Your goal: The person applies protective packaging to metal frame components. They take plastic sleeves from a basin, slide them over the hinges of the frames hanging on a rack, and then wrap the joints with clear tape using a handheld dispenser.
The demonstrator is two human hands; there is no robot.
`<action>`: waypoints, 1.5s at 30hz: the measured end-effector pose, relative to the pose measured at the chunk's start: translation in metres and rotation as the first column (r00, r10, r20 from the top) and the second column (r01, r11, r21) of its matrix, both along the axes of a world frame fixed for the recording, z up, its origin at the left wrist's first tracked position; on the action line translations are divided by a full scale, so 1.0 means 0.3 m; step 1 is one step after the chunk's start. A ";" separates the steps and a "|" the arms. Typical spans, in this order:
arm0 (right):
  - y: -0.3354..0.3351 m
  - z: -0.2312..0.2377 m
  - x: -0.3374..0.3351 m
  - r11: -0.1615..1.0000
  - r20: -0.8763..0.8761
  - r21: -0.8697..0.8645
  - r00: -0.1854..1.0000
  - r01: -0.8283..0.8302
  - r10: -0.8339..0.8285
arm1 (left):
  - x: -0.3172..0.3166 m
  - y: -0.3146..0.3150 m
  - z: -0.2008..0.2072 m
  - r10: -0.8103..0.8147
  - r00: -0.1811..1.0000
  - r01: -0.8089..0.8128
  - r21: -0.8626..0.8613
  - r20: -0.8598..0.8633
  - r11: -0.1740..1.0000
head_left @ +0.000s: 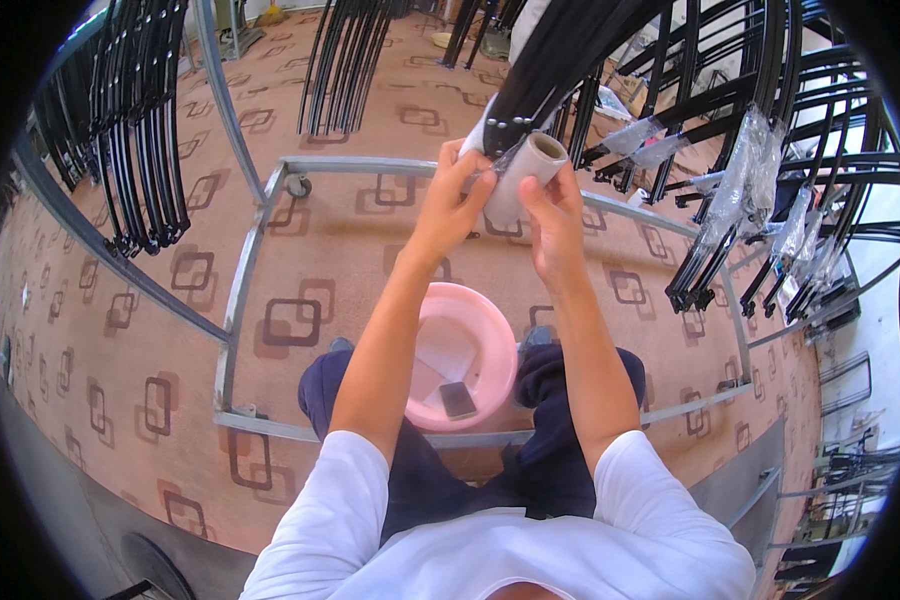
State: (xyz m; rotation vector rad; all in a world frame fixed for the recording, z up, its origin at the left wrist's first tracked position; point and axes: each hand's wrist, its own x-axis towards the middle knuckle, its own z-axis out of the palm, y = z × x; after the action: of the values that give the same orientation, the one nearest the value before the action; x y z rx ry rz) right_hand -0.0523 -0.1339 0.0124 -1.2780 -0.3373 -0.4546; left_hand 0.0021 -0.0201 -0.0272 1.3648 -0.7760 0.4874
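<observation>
The right hand (556, 225) was curled round a pale roll of film (510, 192), thumb along its near side, just beside the lower end of the black bars (545, 85). The roll's long axis slanted from near left to far right, its open core facing far and slightly up. The left hand (455, 205) had its fingers bent at the bar ends; whether it gripped bars or film could not be told. The hands hid the roll's near end, and the bars' far ends were cut off.

No legible text or numbers
</observation>
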 end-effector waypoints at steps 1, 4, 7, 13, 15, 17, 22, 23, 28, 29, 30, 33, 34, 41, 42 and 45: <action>-0.007 -0.009 -0.002 0.999 -0.022 0.035 1.000 -0.010 0.011 | -0.001 0.000 0.001 -0.011 1.000 0.010 -0.009 -0.025 1.000; -0.035 -0.025 -0.019 0.976 -0.086 0.201 0.991 -0.080 0.099 | 0.001 0.003 0.003 -0.007 0.999 0.006 -0.031 -0.043 0.999; -0.042 -0.021 -0.045 0.948 -0.115 0.288 0.978 -0.137 0.176 | 0.020 0.019 0.003 0.005 0.999 -0.006 -0.040 -0.032 0.999; -0.040 0.006 -0.080 0.928 -0.048 0.289 0.965 -0.233 0.257 | 0.027 0.013 0.002 -0.003 1.000 0.000 -0.084 -0.030 0.996; -0.034 0.023 -0.092 0.923 -0.026 0.288 0.961 -0.257 0.276 | 0.024 0.009 0.002 -0.007 1.000 0.004 -0.112 -0.022 0.994; -0.040 0.032 -0.094 0.914 -0.039 0.304 0.955 -0.268 0.293 | 0.026 0.015 0.001 -0.029 0.999 0.026 -0.108 -0.023 0.994; -0.035 0.052 -0.108 0.973 -0.067 0.083 0.973 -0.217 0.223 | 0.030 0.033 -0.006 -0.005 1.000 0.004 -0.082 -0.010 0.997; -0.031 0.047 -0.103 0.983 -0.069 0.011 0.980 -0.184 0.185 | 0.027 0.034 -0.008 -0.014 1.000 0.011 -0.086 -0.025 0.996; -0.037 0.022 -0.024 0.708 0.297 -0.531 0.885 0.466 -0.360 | 0.028 0.015 -0.013 -0.075 0.997 0.070 -0.141 -0.028 0.988; -0.041 0.017 -0.012 0.475 0.444 -0.616 0.776 0.628 -0.449 | 0.026 0.005 -0.012 -0.100 0.993 0.088 -0.176 -0.056 0.980; -0.042 0.016 -0.006 0.453 0.474 -0.612 0.760 0.648 -0.445 | 0.025 0.001 -0.008 -0.124 0.989 0.104 -0.210 -0.082 0.972; -0.034 0.017 -0.006 0.461 0.476 -0.608 0.762 0.646 -0.439 | 0.014 0.007 -0.008 -0.063 0.997 0.056 -0.127 -0.048 0.990; -0.021 0.024 -0.020 0.511 0.417 -0.612 0.796 0.603 -0.439 | 0.015 0.012 -0.006 -0.028 0.999 0.026 -0.115 -0.019 0.993; -0.042 0.017 -0.011 0.949 0.178 -0.239 0.970 0.205 -0.165 | 0.026 0.012 -0.008 0.078 0.988 -0.080 0.010 0.131 0.997; -0.044 0.014 -0.002 0.992 0.148 -0.113 0.988 0.052 -0.035 | 0.026 0.012 -0.006 0.107 0.981 -0.115 0.042 0.164 0.992; -0.057 -0.005 0.020 0.952 0.135 0.132 0.956 -0.277 0.259 | 0.005 -0.009 0.004 0.045 0.992 -0.033 -0.107 0.119 0.994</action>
State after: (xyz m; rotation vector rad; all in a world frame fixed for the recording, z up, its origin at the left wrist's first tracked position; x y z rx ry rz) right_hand -0.0463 -0.1510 0.0108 -1.0430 -0.5582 -0.3158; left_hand 0.0036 -0.0228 -0.0260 1.2630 -0.8127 0.6386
